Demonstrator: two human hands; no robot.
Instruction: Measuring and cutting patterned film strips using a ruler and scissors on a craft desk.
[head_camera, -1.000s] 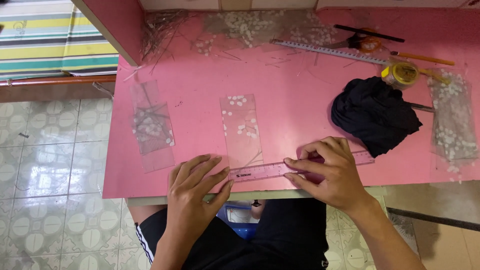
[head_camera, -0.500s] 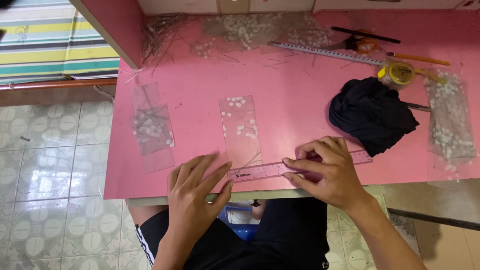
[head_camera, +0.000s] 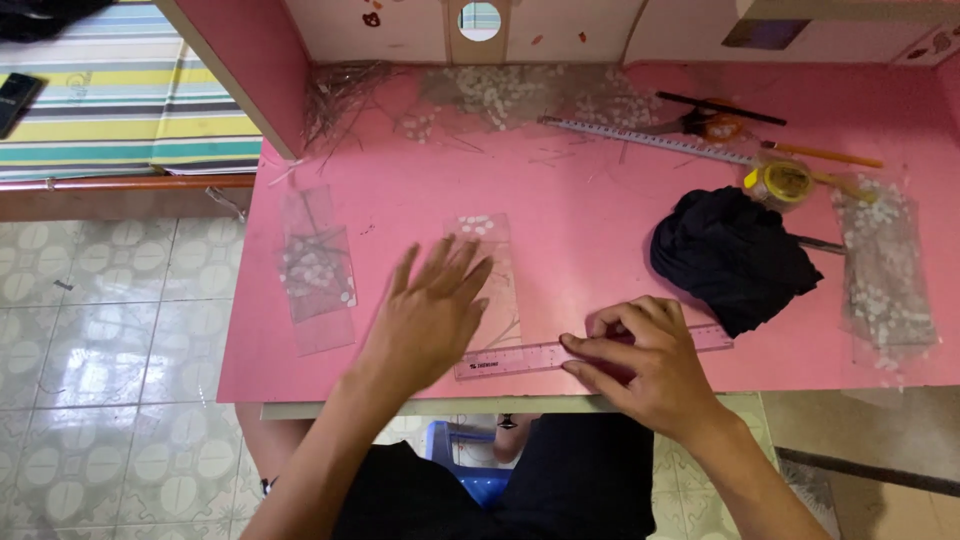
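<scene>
Head view, looking down at a pink table (head_camera: 560, 250) from above. The left hand (head_camera: 430, 315) lies flat with fingers spread and loose on a small clear bag (head_camera: 487, 275) in the middle of the table, gripping nothing; the bag holds a few white beads near its far end and what look like thin sticks nearer the hand. The right hand (head_camera: 640, 360) presses its fingertips down on a pink see-through ruler (head_camera: 540, 355) that lies across the near edge of the table, just below the bag, pinning it rather than lifting it.

As a judgement of progress: one bag with beads and sticks (head_camera: 315, 268) lies set aside at the left, and another bag with many beads (head_camera: 885, 270) lies at the far right, so some bags appear filled. Loose white beads (head_camera: 500, 90) and thin sticks (head_camera: 345, 95) lie heaped at the back, so plenty seems left to pack.

Also on the table: a long metal ruler (head_camera: 650, 138), a roll of yellow tape (head_camera: 780, 182), a dark cloth (head_camera: 735, 255)
</scene>
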